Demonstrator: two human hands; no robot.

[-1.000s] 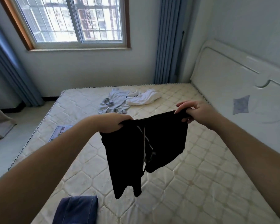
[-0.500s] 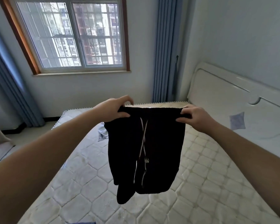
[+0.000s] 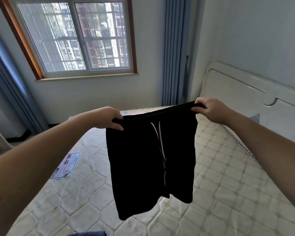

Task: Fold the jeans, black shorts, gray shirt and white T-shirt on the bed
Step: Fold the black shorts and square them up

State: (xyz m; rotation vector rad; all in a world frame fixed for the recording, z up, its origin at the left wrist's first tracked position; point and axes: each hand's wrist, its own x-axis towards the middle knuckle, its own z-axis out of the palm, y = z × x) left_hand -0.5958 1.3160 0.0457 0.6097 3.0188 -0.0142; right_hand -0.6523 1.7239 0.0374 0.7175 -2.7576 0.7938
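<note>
Waistband now stretched wider, black shorts (image 3: pixel 150 160) hanging legs-down

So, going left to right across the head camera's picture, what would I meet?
Blue printed label on the mattress → left hand → black drawstring shorts → right hand → white padded headboard.

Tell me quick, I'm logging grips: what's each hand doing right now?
Left hand: fingers grip the black shorts at the waistband.
Right hand: fingers grip the waistband's other end.
</note>
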